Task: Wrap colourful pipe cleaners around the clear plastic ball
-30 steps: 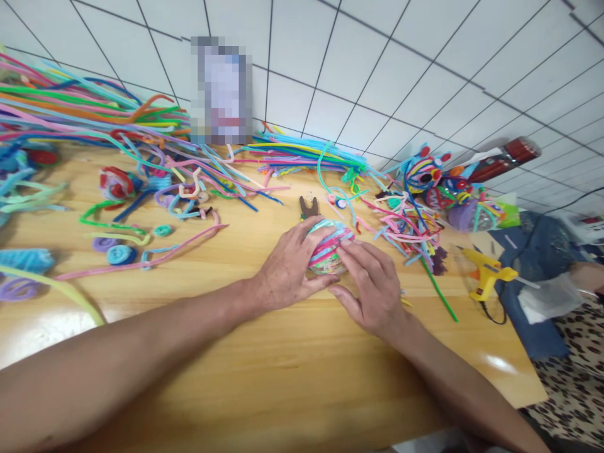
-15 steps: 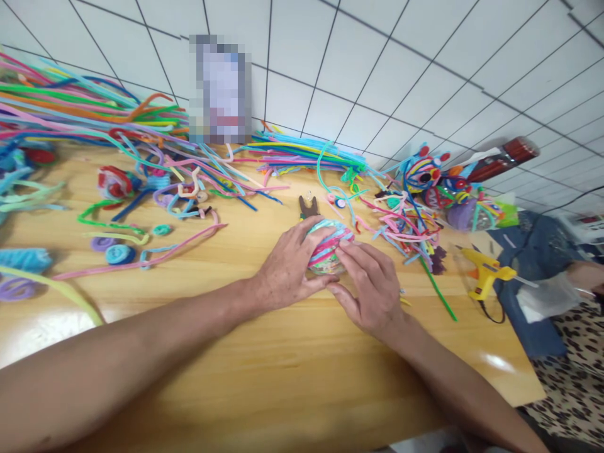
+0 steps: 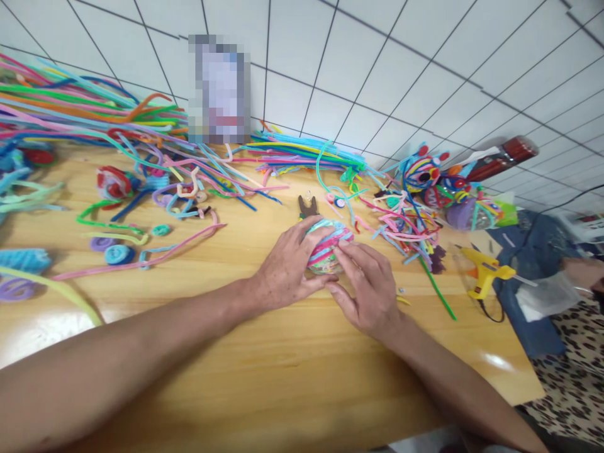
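Between my hands, over the middle of the table, is a rounded clear piece [image 3: 325, 251] wrapped in pink, light blue and green pipe cleaners. My left hand [image 3: 290, 261] curls round its left side, thumb underneath and fingers over the top. On the right side, my right hand [image 3: 368, 277] presses its fingertips on the pipe cleaner strips, with the thumb at the lower edge. Both palms hide part of the piece. Just beyond it lie pliers [image 3: 308, 205] with dark handles, partly covered by my left hand.
Long pipe cleaners [image 3: 85, 113] are heaped at the back left, and another bundle [image 3: 302, 154] lies by the tiled wall. Cut pieces [image 3: 406, 223] and finished figures [image 3: 419, 173] sit to the right. A yellow glue gun [image 3: 488, 270] rests near the right edge, close to another person's arm [image 3: 585, 275].
My right hand has shifted very slightly left on the wrapped piece. Otherwise the grip and the table look the same.
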### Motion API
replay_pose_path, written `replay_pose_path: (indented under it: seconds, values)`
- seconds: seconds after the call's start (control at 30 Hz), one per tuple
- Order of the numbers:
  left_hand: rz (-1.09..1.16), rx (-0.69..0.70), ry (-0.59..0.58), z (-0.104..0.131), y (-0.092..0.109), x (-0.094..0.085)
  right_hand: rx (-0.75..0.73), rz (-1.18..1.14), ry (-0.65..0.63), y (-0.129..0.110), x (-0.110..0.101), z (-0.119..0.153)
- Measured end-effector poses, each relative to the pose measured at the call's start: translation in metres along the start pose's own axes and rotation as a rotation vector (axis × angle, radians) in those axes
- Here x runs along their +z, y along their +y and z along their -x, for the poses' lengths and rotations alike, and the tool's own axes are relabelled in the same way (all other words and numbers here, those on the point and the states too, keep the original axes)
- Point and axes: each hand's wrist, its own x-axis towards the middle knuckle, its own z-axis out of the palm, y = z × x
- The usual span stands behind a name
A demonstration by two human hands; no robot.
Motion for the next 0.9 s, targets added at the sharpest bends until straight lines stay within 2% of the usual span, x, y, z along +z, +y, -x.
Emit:
replay_pose_path:
  seconds: [0.2, 0.57, 0.77, 0.9]
  values:
    - [0.013, -0.014, -0.001, -0.001, 0.004, -0.002, 0.076, -0.08, 0.101, 0.008, -0.009, 0.001]
    - [0.109, 0.054, 0.013, -0.002, 0.005, -0.003, 0.06, -0.131, 0.036, 0.013, 0.004, 0.001]
    - [0.271, -0.022, -0.095, -0.001, 0.008, -0.016, 0.018, -0.073, 0.036, 0.008, 0.008, 0.005]
    - [0.281, -0.088, -0.1, -0.001, 0.013, -0.018, 0.018, -0.001, 0.02, 0.002, 0.01, 0.008]
